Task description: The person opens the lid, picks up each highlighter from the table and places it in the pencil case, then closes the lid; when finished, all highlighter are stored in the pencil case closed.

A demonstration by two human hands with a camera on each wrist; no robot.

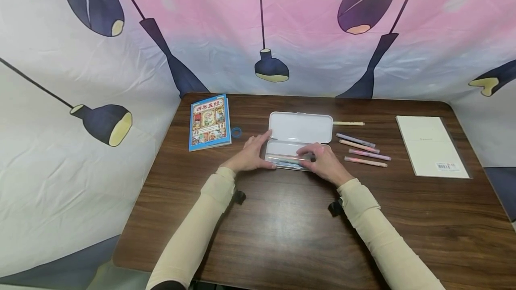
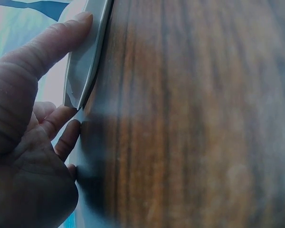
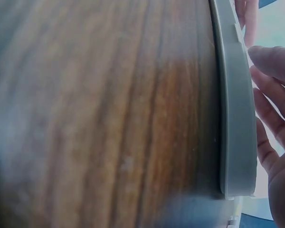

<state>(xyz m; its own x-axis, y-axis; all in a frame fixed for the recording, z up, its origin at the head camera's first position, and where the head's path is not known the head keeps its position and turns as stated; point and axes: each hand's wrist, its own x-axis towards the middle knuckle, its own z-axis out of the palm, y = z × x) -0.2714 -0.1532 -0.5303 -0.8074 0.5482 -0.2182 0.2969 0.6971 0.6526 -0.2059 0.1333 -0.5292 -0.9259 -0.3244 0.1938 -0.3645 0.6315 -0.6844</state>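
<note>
A white pencil case (image 1: pixel 301 127) lies unfolded on the table, its lid leaning back and its tray towards the person. My left hand (image 1: pixel 251 152) grips the left end of the case, thumb along the front wall and fingers behind the corner, as the left wrist view shows. Inside the tray lie several slim pens (image 1: pixel 284 159). Over the right half of the tray, my right hand (image 1: pixel 324 163) reaches in, thumb and fingers at the pens' right ends. The case's front wall (image 3: pixel 238 114) hides its fingertips in the right wrist view; I cannot tell whether they pinch a pen.
Several pastel pens (image 1: pixel 364 152) lie right of the case, with a yellowish pen (image 1: pixel 350 123) beside the lid. A pale notebook (image 1: pixel 433 147) lies farther right. On the left are a blue-edged book (image 1: pixel 209 122) and a blue ring (image 1: pixel 236 132). A printed cloth (image 1: pixel 225 57) hangs behind the table.
</note>
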